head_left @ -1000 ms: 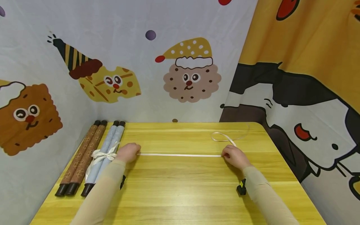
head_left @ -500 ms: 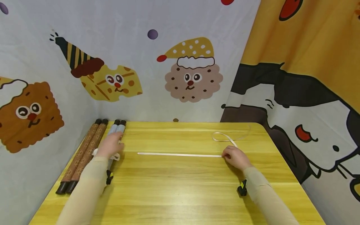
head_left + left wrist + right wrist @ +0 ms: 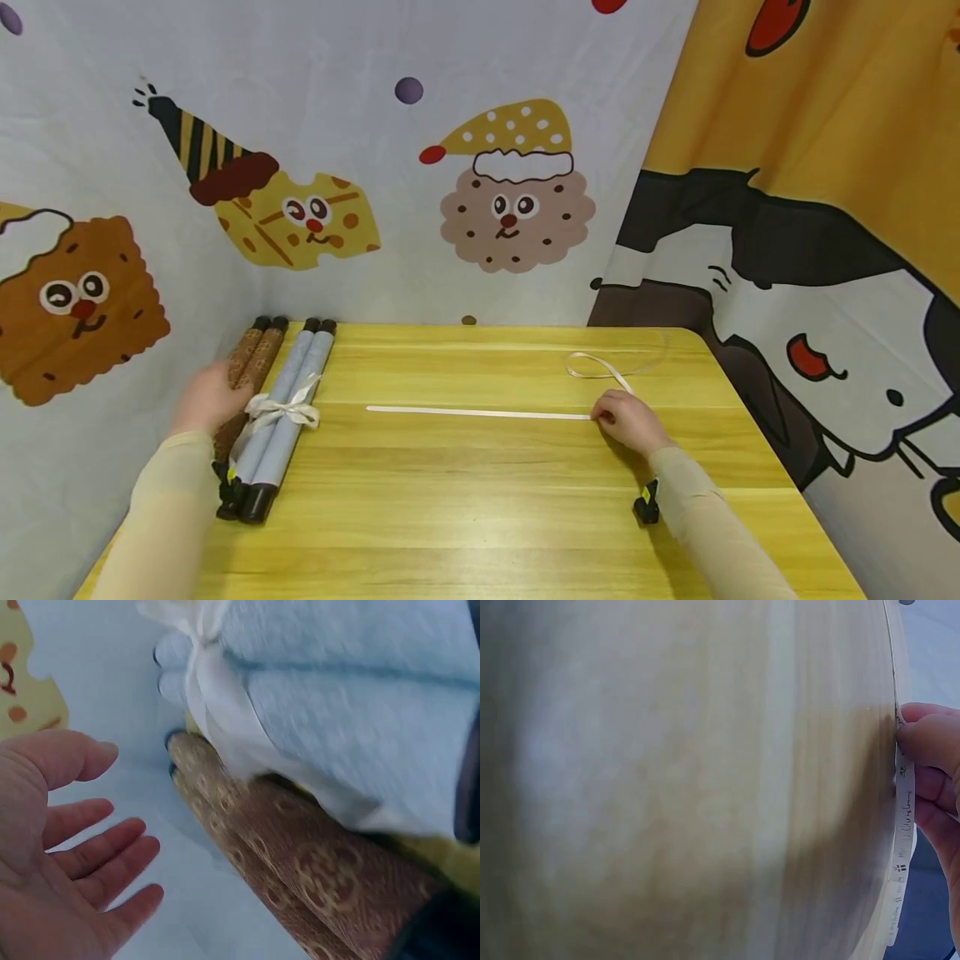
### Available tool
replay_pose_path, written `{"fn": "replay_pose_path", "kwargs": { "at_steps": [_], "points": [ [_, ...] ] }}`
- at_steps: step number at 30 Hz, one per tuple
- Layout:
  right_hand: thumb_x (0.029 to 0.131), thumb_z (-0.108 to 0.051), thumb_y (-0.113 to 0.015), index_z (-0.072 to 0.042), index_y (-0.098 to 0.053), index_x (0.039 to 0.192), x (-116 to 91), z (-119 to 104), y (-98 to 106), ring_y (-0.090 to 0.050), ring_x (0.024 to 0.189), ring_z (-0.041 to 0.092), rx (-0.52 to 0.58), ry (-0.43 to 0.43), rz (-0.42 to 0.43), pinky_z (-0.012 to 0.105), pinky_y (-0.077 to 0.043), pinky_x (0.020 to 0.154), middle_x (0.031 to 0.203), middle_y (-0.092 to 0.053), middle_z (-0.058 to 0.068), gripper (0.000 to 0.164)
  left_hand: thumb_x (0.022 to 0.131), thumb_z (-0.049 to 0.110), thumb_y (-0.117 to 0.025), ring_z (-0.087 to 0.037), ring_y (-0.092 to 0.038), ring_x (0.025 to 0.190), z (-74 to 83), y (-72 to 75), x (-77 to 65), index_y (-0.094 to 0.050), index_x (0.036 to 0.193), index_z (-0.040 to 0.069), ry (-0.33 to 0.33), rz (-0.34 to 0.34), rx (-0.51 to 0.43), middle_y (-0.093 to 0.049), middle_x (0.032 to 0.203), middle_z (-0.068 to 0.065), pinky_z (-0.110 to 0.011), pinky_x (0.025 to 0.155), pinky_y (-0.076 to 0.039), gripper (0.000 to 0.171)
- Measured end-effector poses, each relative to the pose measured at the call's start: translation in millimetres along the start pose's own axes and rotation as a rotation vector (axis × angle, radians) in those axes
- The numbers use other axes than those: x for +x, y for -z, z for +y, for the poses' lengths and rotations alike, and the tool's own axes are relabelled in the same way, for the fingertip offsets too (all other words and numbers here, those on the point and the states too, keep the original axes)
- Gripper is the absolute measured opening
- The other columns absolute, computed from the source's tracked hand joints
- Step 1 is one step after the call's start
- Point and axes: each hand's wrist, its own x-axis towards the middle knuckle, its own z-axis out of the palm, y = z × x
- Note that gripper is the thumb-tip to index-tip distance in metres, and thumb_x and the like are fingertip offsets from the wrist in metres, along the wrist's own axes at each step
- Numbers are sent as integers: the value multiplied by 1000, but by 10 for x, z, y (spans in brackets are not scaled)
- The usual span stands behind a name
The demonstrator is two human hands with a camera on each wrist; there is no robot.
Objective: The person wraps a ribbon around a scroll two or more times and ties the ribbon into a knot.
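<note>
My left hand [image 3: 208,400] is over the left side of two brown patterned scrolls [image 3: 258,360] with dark end knobs. In the left wrist view its fingers are spread, apart from the brown scrolls [image 3: 322,870]. To the right of these lie two pale blue scrolls [image 3: 283,450], tied together with a white ribbon bow [image 3: 281,410]. With thumb and fingers, my right hand [image 3: 630,418] pinches a narrow white ribbon [image 3: 480,412], stretched flat leftward across the table. Small printed lettering shows on the ribbon [image 3: 904,817] in the right wrist view.
Beyond the right hand, the ribbon's other end curls in a loop [image 3: 592,364] toward the far right of the wooden table [image 3: 480,517]. A white printed cloth [image 3: 337,67] hangs behind and at the left; a yellow cartoon curtain [image 3: 840,108] hangs at the right.
My left hand let go of the ribbon's left end and moved left, past the blue scrolls to the brown ones. The blue scrolls' near ends shifted right. The right hand stayed in place.
</note>
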Motion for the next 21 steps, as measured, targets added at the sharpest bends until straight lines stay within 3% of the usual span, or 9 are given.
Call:
{"fn": "replay_pose_path", "kwargs": {
  "at_steps": [7,13,15,21],
  "points": [
    [79,3,-77,-18,-71,83,5,-15,5,-61,81,14,9,9,18,37,-53,74,87,-64,-7,22,90,32,-67,-55,-52,91,-213,79,-120,-44,116,-27,102,-95,14,-50,106,-44,-59,70,-47,69],
    [79,4,-77,-18,-72,83,3,-20,7,-60,81,14,8,0,23,37,-53,74,87,-63,-6,22,89,41,-68,-52,-53,91,-321,34,-135,-40,117,-27,219,-248,-29,-49,107,-43,-55,69,-49,78],
    [79,4,-77,-17,-71,83,6,-22,5,-60,81,14,11,-6,22,37,-52,75,87,-63,-6,22,89,40,-68,-50,-54,90,-347,5,-135,-39,117,-27,253,-289,-49,-50,105,-42,-54,69,-50,78],
    [79,4,-78,-16,-72,83,14,-40,6,-61,82,16,18,-20,27,39,-53,75,88,-64,-4,21,86,31,-68,-34,-54,73,-425,-103,-164,-51,96,-17,267,-331,-59,-55,84,-24,-44,59,-48,51]
  ]
}}
